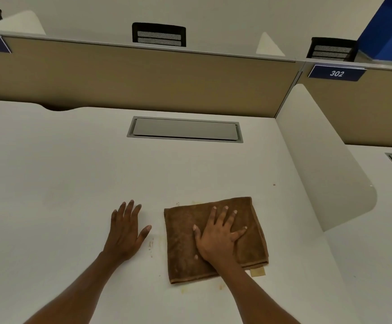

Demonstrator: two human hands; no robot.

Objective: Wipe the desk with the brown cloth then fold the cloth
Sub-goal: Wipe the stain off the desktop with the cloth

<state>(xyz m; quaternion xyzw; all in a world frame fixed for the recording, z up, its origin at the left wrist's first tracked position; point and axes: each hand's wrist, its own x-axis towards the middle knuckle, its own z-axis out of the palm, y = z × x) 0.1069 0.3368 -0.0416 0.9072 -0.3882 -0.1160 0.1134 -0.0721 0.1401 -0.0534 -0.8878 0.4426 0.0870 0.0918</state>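
- I see the brown cloth (216,239) lying folded and flat on the white worktop (73,174), a tan tag sticking out at its near right edge.
- Right hand (218,239) pressed palm-down on the cloth, fingers (225,215) spread.
- Left hand (126,232) flat on the bare worktop just left of the cloth, not touching it.
- Faint yellowish stains around the cloth's edges.
- Grey cable hatch (185,129) farther back, shut.
- Beige partition (132,78) behind; blue sign (336,73) reads 302.
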